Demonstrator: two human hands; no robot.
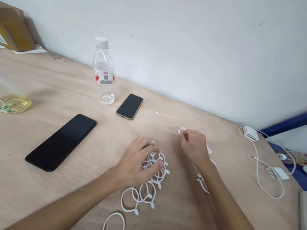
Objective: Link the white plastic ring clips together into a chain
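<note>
My left hand (136,162) rests over a pile of white plastic rings (166,170), each with a small tab on its rim. Its thumb and fingers are apart, touching the pile, and rings show between them. Farther right, my right hand (195,146) pinches a small white ring (181,130) at its fingertips, mostly hidden by the fingers. More white rings (203,184) lie partly covered by my right forearm. Toward the near edge, a single ring (104,227) lies apart from others that overlap below my left hand.
On the wooden table (71,202) are a large black phone (61,141), a smaller phone (129,106) and an upright water bottle (104,71). A bottle of yellow liquid (3,96) and a cardboard box (9,26) are left. White cables and a charger (277,172) lie right.
</note>
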